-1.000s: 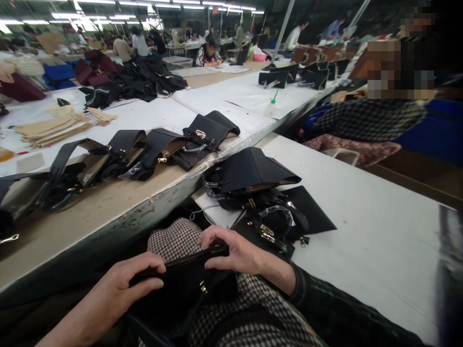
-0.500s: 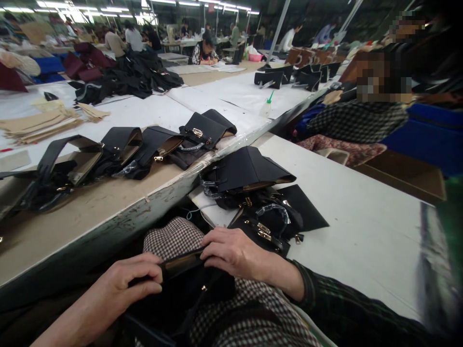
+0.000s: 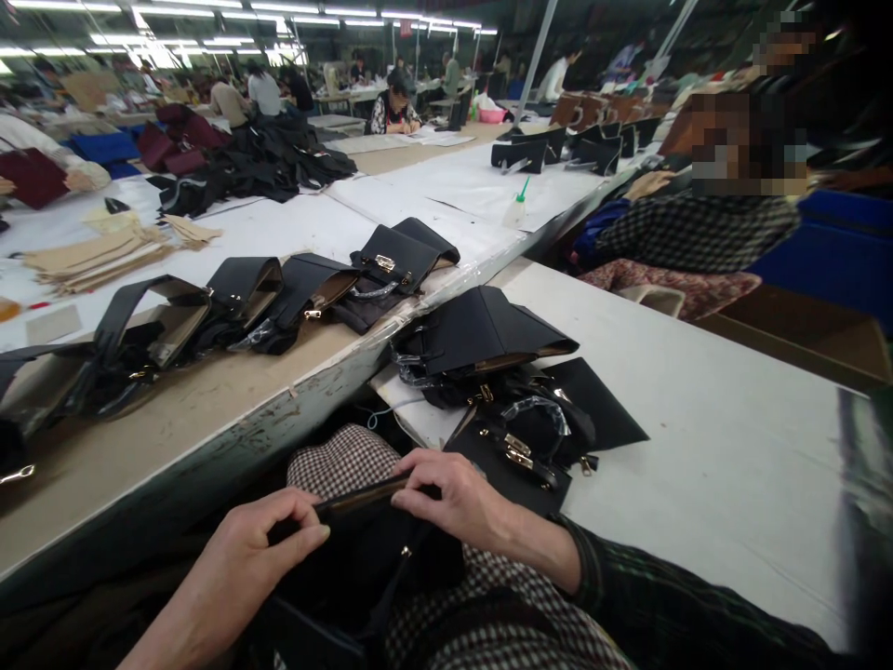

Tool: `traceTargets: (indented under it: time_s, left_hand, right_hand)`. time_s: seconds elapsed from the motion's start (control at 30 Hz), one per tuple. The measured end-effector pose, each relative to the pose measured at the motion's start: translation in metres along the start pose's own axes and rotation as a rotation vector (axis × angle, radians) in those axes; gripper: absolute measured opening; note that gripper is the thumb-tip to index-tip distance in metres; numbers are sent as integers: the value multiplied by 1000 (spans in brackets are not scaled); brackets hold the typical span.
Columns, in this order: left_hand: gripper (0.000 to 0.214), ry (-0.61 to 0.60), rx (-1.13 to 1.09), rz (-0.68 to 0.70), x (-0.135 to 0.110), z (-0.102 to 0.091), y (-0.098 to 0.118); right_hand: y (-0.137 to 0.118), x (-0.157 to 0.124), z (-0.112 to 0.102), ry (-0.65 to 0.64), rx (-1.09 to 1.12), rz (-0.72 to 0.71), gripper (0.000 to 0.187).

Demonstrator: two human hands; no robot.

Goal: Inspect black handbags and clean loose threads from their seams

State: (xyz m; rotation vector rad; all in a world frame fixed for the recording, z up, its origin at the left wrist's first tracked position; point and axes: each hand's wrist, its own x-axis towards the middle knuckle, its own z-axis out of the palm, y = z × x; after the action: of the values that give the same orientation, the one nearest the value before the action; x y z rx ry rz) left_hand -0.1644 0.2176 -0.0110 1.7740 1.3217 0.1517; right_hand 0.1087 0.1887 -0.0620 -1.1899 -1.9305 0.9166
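Observation:
A black handbag [image 3: 363, 558] lies on my lap over a checked cloth [image 3: 341, 465], its opening edge facing up. My left hand [image 3: 244, 558] pinches the left end of that edge between thumb and fingers. The right end is gripped the same way by my right hand [image 3: 453, 498]. Between the hands, a narrow strip of brown lining shows along the edge. Much of the bag's lower part is dark and hard to make out. Just beyond my right hand lie a black handbag with gold clasp [image 3: 520, 451] and another black bag [image 3: 488, 326].
Several black bags stand along the long table [image 3: 293, 381] at left, near a stack of tan pieces [image 3: 104, 247]. A white side table [image 3: 698, 437] extends to the right. A co-worker in a checked top [image 3: 698, 228] sits beyond it. A green-tipped bottle [image 3: 516, 209] stands farther back.
The view has shifted slightly, so the tables and bags appear a little to the right. Both hands keep hold of the handbag's edge; the brown lining strip between them looks narrower.

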Motion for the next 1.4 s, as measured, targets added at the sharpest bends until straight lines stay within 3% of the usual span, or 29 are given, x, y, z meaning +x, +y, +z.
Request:
traceTargets:
  time_s: [0.13,0.23,0.47,0.83,0.93,1.03,1.13,1.27,1.4]
  left_hand:
    - [34,137,-47,-98,-1,8,-8]
    - [36,182,-69,-129,0,10,-11]
    - [35,193,-83,-138,5,11,-15]
    - [34,226,-64,-111,9,17,-14]
    - [33,244,-68,-94,10,18,-14]
    - [33,260,-73,-79,9,19,-15]
    - [32,260,-75,-67,9,19,-14]
    - [31,250,-81,-40,9,20,-10]
    - [31,264,-80,-34,7,18,-9]
  right_hand:
    - [3,-3,10,135,273,120,15]
    - [5,-2,9,151,387,218,16]
    - [12,4,-6,21,388,336,23]
    - [13,1,7,122,323,313,16]
    - [9,9,0,20,199,257,16]
    - [2,23,-12,-171,-10,177,15]
    - [-9,41,-17,-372,-176,115,26]
    - [-27,62,1,-504,-221,12,29]
    - [-38,75,28,-483,-243,-9,20]
